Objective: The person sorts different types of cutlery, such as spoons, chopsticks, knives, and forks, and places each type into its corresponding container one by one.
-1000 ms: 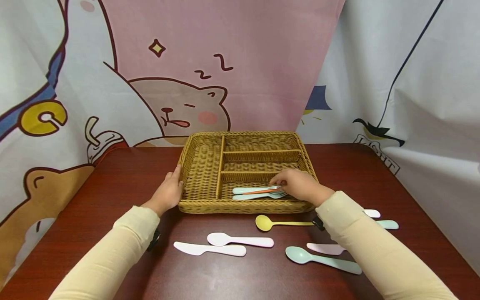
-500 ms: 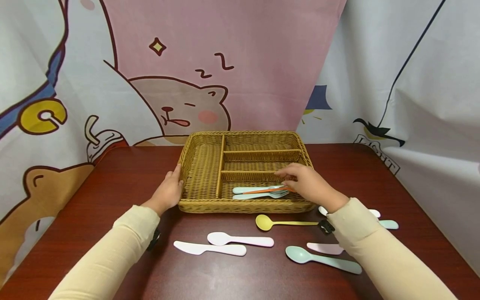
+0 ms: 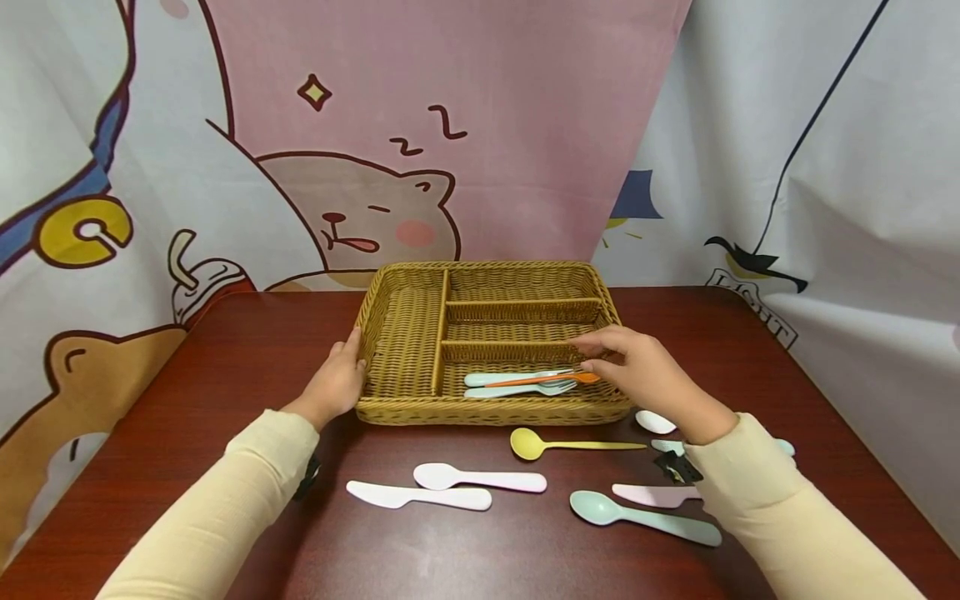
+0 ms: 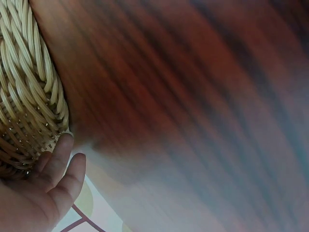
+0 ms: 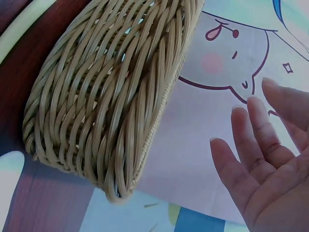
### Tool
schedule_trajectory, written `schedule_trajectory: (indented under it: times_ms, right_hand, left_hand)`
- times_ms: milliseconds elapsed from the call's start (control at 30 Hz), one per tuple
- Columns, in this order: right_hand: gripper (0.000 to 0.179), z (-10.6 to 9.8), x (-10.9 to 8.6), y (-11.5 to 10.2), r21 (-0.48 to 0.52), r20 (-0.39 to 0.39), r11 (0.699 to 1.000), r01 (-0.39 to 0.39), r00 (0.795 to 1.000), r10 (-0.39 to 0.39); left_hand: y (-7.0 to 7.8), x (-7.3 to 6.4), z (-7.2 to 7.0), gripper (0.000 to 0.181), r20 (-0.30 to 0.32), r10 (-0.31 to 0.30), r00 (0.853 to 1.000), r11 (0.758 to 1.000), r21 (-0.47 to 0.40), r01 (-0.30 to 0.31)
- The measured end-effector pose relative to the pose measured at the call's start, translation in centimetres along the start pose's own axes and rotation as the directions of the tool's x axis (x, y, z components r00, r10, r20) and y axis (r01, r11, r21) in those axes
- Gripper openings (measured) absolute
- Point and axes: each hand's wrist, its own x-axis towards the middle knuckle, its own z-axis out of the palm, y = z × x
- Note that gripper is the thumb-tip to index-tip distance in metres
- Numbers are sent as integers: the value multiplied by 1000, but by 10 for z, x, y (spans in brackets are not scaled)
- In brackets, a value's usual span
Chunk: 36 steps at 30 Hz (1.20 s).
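Note:
My left hand (image 3: 337, 385) rests against the left side of a woven wicker basket (image 3: 480, 412), fingers fairly straight; the left wrist view has its fingertips (image 4: 64, 141) right at the wickerwork. Over the basket's right end hovers my right hand (image 3: 651, 377), empty, its thumb and fingers spread apart. Below those fingers, in the front right compartment, an orange fork (image 3: 587, 377) lies across mint-green cutlery, including a mint fork (image 3: 517, 389). The right wrist view also gives this hand (image 5: 265, 159) with nothing in its grasp, beside the basket wall (image 5: 96, 96).
In front of the basket lie a yellow spoon (image 3: 528, 444), a white spoon (image 3: 480, 480), a white knife (image 3: 420, 496), a mint spoon (image 3: 645, 518) and a pink knife (image 3: 652, 496). Near my right wrist, a white spoon (image 3: 655, 422) and a mint utensil (image 3: 666, 447) are partly hidden.
My right hand has let go of the orange fork, then risen and drawn back to the right, uncovering the fork's head. The left hand and basket have stayed put.

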Motion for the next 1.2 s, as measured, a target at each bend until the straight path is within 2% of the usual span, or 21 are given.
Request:
schedule_trajectory:
  times_ms: [567,967,1200]
  right_hand:
    - [32,-8,-33,7,-22,-31,1000,-20,999,19]
    - [32,-6,-55,17,-56,-38,998,-33,999,31]
    - [30,-2,-68,24,-6,-16,999,-46,999,46]
  left_hand:
    - [1,-1,0,60,1,-6,1000,1000,-13,6]
    - [3,-2,-1,60,-3,-7,1000,1000,-22,7]
    - [0,0,0,60,-4,0,1000,1000,-15,0]
